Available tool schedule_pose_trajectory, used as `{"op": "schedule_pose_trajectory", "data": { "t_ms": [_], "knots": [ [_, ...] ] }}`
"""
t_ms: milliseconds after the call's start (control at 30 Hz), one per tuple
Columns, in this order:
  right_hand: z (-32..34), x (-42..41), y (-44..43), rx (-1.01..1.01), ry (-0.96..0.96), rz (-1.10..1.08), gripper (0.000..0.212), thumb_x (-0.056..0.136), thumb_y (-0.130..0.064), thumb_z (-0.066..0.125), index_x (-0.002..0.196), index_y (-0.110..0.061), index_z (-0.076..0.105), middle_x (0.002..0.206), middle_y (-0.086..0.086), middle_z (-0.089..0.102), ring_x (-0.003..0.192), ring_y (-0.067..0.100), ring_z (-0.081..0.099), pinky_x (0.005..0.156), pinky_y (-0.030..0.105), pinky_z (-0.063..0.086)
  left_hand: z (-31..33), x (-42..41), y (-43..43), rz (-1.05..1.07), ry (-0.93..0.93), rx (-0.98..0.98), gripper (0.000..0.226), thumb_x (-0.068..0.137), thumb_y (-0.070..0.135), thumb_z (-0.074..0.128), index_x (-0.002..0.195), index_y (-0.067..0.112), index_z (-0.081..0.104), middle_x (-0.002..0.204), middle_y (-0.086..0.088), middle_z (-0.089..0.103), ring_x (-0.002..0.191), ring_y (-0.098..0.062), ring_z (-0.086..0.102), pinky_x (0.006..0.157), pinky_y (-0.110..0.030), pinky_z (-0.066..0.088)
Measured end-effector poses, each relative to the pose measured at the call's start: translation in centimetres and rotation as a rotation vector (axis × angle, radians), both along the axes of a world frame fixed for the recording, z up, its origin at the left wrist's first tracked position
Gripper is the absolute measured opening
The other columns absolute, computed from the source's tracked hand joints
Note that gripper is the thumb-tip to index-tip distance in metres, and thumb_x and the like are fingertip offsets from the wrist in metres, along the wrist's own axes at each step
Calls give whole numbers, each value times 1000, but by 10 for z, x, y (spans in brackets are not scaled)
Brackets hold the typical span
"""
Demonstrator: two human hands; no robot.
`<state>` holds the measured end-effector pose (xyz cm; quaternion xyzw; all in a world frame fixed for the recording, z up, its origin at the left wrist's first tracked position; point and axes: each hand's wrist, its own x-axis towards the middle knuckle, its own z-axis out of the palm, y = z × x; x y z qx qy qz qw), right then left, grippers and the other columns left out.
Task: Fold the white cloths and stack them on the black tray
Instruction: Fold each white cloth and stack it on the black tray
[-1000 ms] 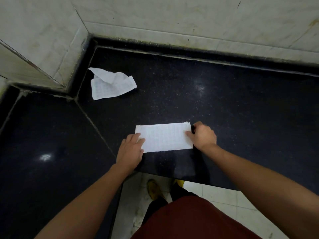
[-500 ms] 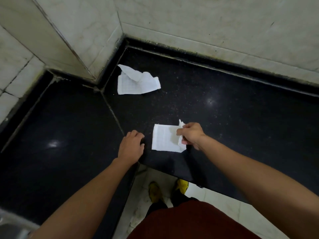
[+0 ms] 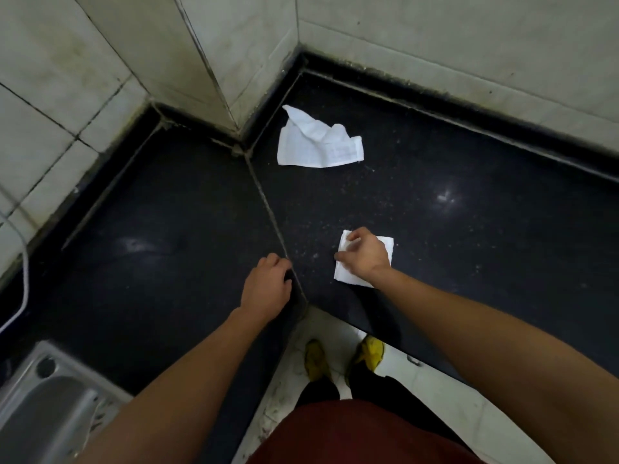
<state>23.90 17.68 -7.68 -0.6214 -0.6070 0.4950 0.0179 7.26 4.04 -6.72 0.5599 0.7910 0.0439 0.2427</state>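
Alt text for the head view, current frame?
A person's right hand lies, fingers bent, on a small folded cloth near the front edge of a black counter; the left hand rests loosely curled on the counter beside it. A second, crumpled cloth lies near the tiled corner; a steel sink shows lower left.

Folded cloth (image 3: 386, 245) partly beneath right hand (image 3: 364, 255)

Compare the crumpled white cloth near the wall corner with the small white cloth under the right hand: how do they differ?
The crumpled white cloth lies loose and rumpled, one edge raised; the small folded white cloth is a flat, compact rectangle. The crumpled one looks larger and lies untouched near the wall; the folded one is held by the right hand. Both are white, on the black stone counter.
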Motion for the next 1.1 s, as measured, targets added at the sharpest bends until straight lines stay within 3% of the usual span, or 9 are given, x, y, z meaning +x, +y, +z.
{"op": "schedule_pose_trajectory", "data": {
  "t_ms": [67, 200, 333, 433, 533, 667, 800, 900, 1100],
  "knots": [
    [1, 14, -1, 65, 66, -54, 32, 78, -25, 73, 104, -26, 54, 86, -5, 65, 84, 21, 64, 78, 36, 53, -1, 7, 5, -19, -19, 29, 28, 91, 16, 57, 119, 12, 59, 118, -5, 51, 109, -24, 49, 87, -37, 46],
    [4, 53, -2, 324, -90, 100, 23, 86, -18, 61, 109, -20, 61, 92, -2, 65, 85, 21, 64, 71, 29, 48, 3, 36, 28, -215, -16, 112, 29, 93, 16, 51, 120, 11, 59, 126, -5, 50, 112, -24, 46, 89, -34, 43],
    [-5, 72, -9, 266, -300, 483, 34, 89, -29, 60, 122, -24, 58, 123, 1, 52, 103, 24, 59, 84, 34, 49, 4, 66, 56, -447, 72, 25, 44, 96, 22, 47, 139, 14, 44, 155, -7, 24, 138, -26, 25, 108, -39, 30],
    [-5, 78, -4, 259, -328, 547, 41, 89, -35, 60, 129, -26, 52, 132, 1, 43, 111, 25, 55, 90, 36, 47, -4, 63, 71, -469, 113, -95, 60, 94, 29, 53, 147, 15, 29, 161, -4, 7, 146, -25, 10, 113, -41, 25],
    [0, 82, 7, 291, -360, 576, 40, 89, -39, 58, 127, -26, 53, 131, 0, 45, 116, 24, 51, 92, 36, 46, -13, 58, 73, -496, 116, -144, 68, 92, 31, 56, 150, 17, 23, 161, -1, 2, 147, -24, 8, 114, -41, 24],
    [7, 67, 37, 448, -317, 501, 41, 91, -40, 56, 128, -23, 52, 125, 0, 49, 118, 21, 43, 87, 38, 45, -16, 61, 71, -485, 98, -102, 70, 91, 32, 58, 150, 17, 23, 161, -3, 7, 146, -25, 11, 113, -41, 25],
    [5, 45, 59, 315, -417, 608, 54, 85, -44, 64, 131, -20, 47, 121, 5, 57, 112, 25, 53, 85, 39, 48, -9, 58, 59, -398, 69, -4, 60, 89, 28, 61, 143, 15, 38, 156, -7, 23, 140, -27, 25, 109, -41, 31],
    [1, 35, 63, 165, -419, 573, 42, 83, -32, 66, 122, -19, 54, 110, 6, 63, 98, 25, 60, 74, 33, 46, -5, 50, 42, -326, 72, 5, 52, 91, 25, 60, 139, 14, 44, 154, -8, 29, 138, -26, 29, 109, -40, 32],
    [8, 32, 55, 39, -286, 530, 22, 80, -25, 69, 101, -19, 62, 99, 1, 60, 89, 19, 59, 71, 31, 48, -2, 26, 12, -261, 85, -13, 41, 92, 25, 56, 132, 15, 50, 141, -4, 42, 128, -23, 38, 103, -34, 34]
  ]
}}
